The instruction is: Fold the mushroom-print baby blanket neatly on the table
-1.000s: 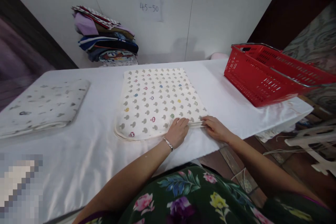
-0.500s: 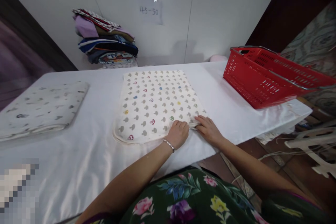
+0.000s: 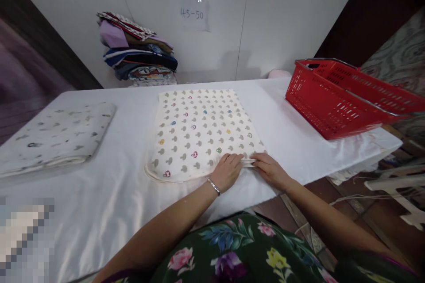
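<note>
A cream cloth (image 3: 199, 132) printed with grey and coloured mushrooms lies folded in layers on the white-covered table (image 3: 133, 141). Its near right edge is between my two hands. My left hand (image 3: 228, 170), with a silver bracelet at the wrist, is closed on that edge, fingers on top and the thumb hidden. Just to its right, my right hand (image 3: 270, 169) pinches the layered edge near the corner. Between the hands a short stretch of stacked layers shows, slightly lifted.
Another folded white printed cloth (image 3: 59, 137) lies at the left of the table. Behind stands a stack of folded fabrics (image 3: 142, 53) against the wall. A red plastic basket (image 3: 332, 101) with metal handles sits at the right. A white stool (image 3: 395, 185) is on the floor at right.
My right hand has shifted slightly down and outward along the cloth's edge, and its fingers are more closed. The left hand keeps its hold. The view has moved slightly.
</note>
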`<act>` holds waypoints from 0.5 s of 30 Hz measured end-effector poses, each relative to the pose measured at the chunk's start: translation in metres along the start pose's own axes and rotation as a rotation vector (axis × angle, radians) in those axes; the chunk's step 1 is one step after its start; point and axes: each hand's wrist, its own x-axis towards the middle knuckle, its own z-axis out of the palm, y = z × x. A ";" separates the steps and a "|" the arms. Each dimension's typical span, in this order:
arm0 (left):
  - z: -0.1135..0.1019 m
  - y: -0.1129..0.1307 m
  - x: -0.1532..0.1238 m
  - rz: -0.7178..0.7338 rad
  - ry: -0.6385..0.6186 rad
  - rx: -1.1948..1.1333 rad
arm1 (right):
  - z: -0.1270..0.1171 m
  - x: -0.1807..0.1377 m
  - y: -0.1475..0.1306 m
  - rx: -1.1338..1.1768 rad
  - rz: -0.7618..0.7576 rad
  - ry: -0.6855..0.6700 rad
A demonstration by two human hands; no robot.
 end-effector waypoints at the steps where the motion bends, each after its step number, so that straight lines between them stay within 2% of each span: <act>1: -0.001 -0.001 0.000 0.013 -0.001 -0.012 | 0.000 0.000 0.001 0.012 0.003 -0.014; 6: 0.000 -0.006 0.000 0.063 -0.042 -0.082 | -0.002 0.001 0.005 0.056 0.021 -0.078; 15: 0.002 -0.007 0.003 -0.151 0.006 -0.194 | -0.001 0.005 0.004 0.053 0.098 -0.084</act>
